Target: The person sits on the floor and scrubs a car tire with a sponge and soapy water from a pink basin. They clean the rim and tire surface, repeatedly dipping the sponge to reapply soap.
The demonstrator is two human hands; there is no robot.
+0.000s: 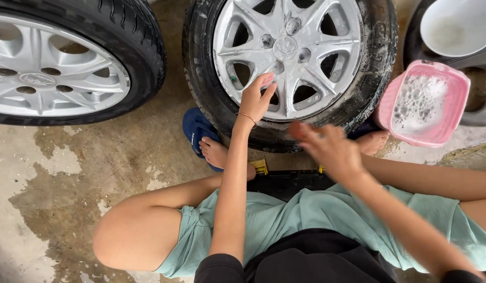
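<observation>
A car wheel with a silver multi-spoke rim and a wet, soapy tyre stands against my feet. My left hand rests its fingers on a lower spoke of the rim, holding nothing. My right hand hovers blurred in front of the tyre's lower edge, fingers apart; I cannot tell if something small is between its fingertips. A pink tub of soapy water sits right of the wheel.
A second wheel with a silver rim stands at the left. A white bowl rests on a dark tyre at top right. The concrete floor is wet in patches. A blue sandal is under my left foot.
</observation>
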